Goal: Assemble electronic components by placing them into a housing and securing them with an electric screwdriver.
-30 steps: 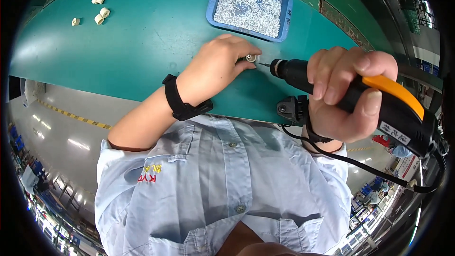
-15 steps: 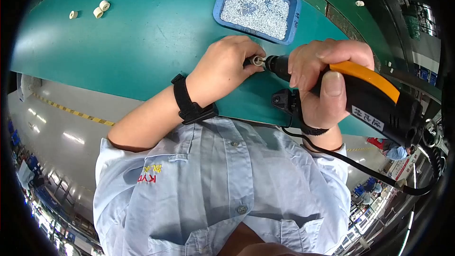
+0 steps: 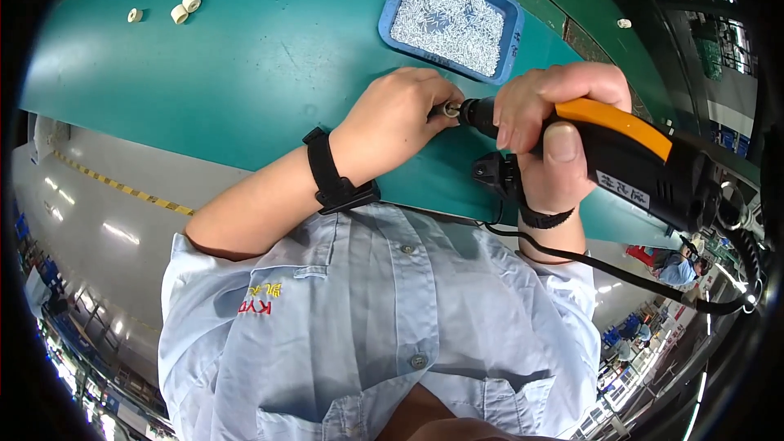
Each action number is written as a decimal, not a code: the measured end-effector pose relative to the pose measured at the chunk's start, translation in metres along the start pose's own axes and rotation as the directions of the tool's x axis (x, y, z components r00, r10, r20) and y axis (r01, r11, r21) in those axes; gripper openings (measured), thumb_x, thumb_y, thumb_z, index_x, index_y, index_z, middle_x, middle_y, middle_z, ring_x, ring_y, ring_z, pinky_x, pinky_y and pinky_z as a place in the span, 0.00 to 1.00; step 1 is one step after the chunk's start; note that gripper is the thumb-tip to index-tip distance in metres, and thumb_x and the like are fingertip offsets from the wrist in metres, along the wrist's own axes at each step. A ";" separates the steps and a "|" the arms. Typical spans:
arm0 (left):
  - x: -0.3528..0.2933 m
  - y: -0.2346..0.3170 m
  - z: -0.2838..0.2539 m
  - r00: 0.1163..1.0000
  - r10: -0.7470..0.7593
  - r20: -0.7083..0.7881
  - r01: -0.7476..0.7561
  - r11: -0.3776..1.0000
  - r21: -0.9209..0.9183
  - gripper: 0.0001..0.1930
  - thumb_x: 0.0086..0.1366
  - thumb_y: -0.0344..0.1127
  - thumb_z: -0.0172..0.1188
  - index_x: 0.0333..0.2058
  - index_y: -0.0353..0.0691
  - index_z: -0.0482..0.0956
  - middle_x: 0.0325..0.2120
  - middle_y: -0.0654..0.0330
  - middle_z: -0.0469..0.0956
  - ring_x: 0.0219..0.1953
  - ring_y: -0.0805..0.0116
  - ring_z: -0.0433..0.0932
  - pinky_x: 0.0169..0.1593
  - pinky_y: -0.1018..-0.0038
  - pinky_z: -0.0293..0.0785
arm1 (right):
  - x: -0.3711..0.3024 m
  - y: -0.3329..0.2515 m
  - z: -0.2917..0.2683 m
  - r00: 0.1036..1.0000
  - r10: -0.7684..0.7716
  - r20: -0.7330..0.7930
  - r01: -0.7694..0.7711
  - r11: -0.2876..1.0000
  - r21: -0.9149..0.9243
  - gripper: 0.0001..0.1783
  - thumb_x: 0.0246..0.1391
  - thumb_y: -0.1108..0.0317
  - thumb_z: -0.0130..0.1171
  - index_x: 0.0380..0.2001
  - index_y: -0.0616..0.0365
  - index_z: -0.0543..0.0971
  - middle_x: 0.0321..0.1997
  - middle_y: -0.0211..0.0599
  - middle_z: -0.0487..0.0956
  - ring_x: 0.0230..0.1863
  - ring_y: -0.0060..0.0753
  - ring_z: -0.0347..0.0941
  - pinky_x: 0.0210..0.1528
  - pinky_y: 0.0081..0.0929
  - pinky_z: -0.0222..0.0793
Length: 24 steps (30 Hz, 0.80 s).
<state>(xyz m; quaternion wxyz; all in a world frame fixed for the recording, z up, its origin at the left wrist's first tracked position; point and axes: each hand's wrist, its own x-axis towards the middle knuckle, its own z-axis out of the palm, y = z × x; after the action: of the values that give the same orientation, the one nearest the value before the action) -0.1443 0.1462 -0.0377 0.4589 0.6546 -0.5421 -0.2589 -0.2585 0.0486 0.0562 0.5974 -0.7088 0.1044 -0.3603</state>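
Observation:
My left hand [image 3: 396, 114] is closed, its thumb and fingertips pinching a small round part [image 3: 452, 109] whose open ring faces right. Most of that part is hidden by the fingers. My right hand [image 3: 535, 118] wraps round a black electric screwdriver [image 3: 645, 167] with an orange strip along its grip. The screwdriver lies nearly level, its nose pointing left. Its tip meets the ring, or comes very close; I cannot tell how deep it sits. Both hands are just above the green table [image 3: 245, 73], in front of the blue tray.
The blue tray [image 3: 387, 20] holds many small silvery pins or screws [image 3: 445, 24]. Several cream-coloured cylindrical pieces [image 3: 191, 2] lie at the far left. Another pale piece [image 3: 624, 24] rests at the far right. A black cable [image 3: 604, 273] trails from the screwdriver past my right forearm.
The view has shifted slightly, so the tray and cream pieces appear a little lower and further right. Both hands keep their holds, with the screwdriver tip still at the ring.

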 end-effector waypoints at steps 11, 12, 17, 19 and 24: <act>0.143 0.002 -0.069 0.971 0.231 0.064 -0.238 0.895 0.378 0.11 0.60 0.35 0.62 0.38 0.35 0.77 0.32 0.47 0.80 0.38 0.46 0.78 0.42 0.58 0.74 | -0.001 -0.026 -0.081 0.613 -0.382 0.692 -0.317 0.683 0.658 0.28 0.49 0.46 0.69 0.39 0.62 0.79 0.29 0.35 0.77 0.24 0.30 0.73 0.27 0.30 0.68; 0.165 -0.008 -0.070 0.979 0.183 0.088 -0.203 0.871 0.447 0.11 0.60 0.36 0.62 0.37 0.35 0.77 0.33 0.47 0.80 0.38 0.46 0.79 0.42 0.57 0.74 | -0.005 -0.022 -0.080 0.605 -0.391 0.693 -0.306 0.690 0.656 0.28 0.49 0.46 0.69 0.39 0.62 0.79 0.29 0.35 0.77 0.24 0.30 0.73 0.27 0.30 0.68; 0.244 -0.053 -0.061 0.982 0.166 0.086 -0.185 0.800 0.571 0.15 0.58 0.38 0.65 0.41 0.37 0.79 0.37 0.48 0.81 0.41 0.49 0.79 0.45 0.59 0.75 | -0.007 -0.002 -0.089 0.609 -0.432 0.665 -0.376 0.581 0.722 0.29 0.50 0.46 0.68 0.41 0.62 0.78 0.36 0.41 0.77 0.36 0.35 0.77 0.37 0.34 0.74; 0.261 -0.058 -0.060 0.980 0.180 0.082 -0.193 0.779 0.596 0.17 0.57 0.39 0.65 0.43 0.39 0.79 0.38 0.49 0.81 0.42 0.50 0.79 0.46 0.60 0.75 | 0.003 0.003 -0.096 0.732 -0.373 0.570 -0.235 0.647 0.725 0.28 0.52 0.45 0.66 0.40 0.62 0.78 0.39 0.41 0.77 0.39 0.36 0.76 0.40 0.35 0.73; 0.261 -0.051 -0.076 0.986 0.154 -0.059 -0.067 0.700 0.711 0.18 0.55 0.39 0.68 0.44 0.41 0.80 0.39 0.50 0.80 0.44 0.51 0.79 0.48 0.62 0.75 | 0.086 0.062 -0.136 0.960 0.244 -0.140 -0.282 0.835 -0.472 0.24 0.50 0.59 0.68 0.46 0.61 0.76 0.35 0.39 0.75 0.34 0.32 0.73 0.44 0.30 0.72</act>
<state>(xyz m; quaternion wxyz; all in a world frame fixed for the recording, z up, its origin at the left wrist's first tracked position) 0.0161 -0.0773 -0.0079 0.2181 0.7602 -0.6111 0.0340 -0.2660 -0.1223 0.0361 0.4389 -0.8013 0.3103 -0.2629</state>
